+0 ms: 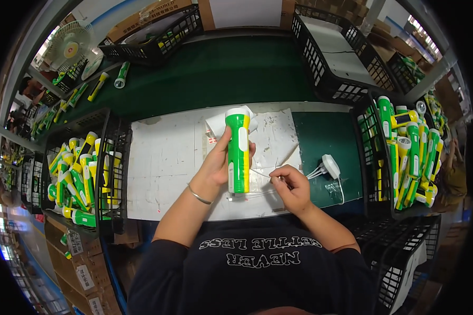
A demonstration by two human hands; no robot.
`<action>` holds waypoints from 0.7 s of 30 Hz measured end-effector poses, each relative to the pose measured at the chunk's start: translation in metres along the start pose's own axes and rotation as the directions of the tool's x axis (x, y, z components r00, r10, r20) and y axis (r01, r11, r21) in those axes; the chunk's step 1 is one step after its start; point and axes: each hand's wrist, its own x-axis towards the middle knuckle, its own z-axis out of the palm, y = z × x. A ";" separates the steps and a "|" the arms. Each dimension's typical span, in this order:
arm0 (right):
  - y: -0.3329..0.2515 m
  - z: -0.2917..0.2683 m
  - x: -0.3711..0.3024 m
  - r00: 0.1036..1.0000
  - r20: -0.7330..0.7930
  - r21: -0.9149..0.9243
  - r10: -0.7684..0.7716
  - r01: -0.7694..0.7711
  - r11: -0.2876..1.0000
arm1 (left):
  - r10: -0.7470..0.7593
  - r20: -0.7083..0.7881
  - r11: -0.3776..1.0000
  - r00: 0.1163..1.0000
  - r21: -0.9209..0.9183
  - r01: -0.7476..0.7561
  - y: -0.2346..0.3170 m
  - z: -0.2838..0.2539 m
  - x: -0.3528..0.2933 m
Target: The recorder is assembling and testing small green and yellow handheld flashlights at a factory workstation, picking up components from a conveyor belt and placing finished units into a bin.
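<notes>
While my left hand (215,165) grips the green-and-yellow flashlight (238,152) upright over the white work sheet (163,163), lens end pointing away from me, its tail end sits low and within reach of my right hand (291,186). That hand is closed in a pinch on a thin white cable (260,176) that runs to the white charger adapter (331,166) on the green mat, so the cable end sits near the tail. Crates of matching flashlights, one on the left (81,173) and one on the right (410,152), stand just beside the sheet on either side for easy reach.
</notes>
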 end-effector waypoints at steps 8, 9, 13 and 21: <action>-0.003 0.003 -0.001 0.997 -0.025 0.006 -0.074 0.074 0.997 | 0.120 -0.277 0.971 0.953 0.234 -0.054 -0.029 0.008 -0.001; -0.004 0.002 -0.002 0.997 -0.010 -0.013 -0.070 0.070 0.997 | 0.167 -0.300 0.955 0.939 0.285 -0.079 -0.031 0.006 -0.001; -0.007 0.003 -0.007 0.996 -0.018 -0.085 -0.089 0.087 0.993 | 0.198 -0.326 0.937 0.925 0.341 -0.080 -0.036 0.004 -0.005; -0.009 -0.001 0.005 0.996 0.069 -0.321 -0.053 0.073 0.944 | 0.258 -0.328 0.887 0.909 0.454 -0.088 -0.037 0.003 -0.001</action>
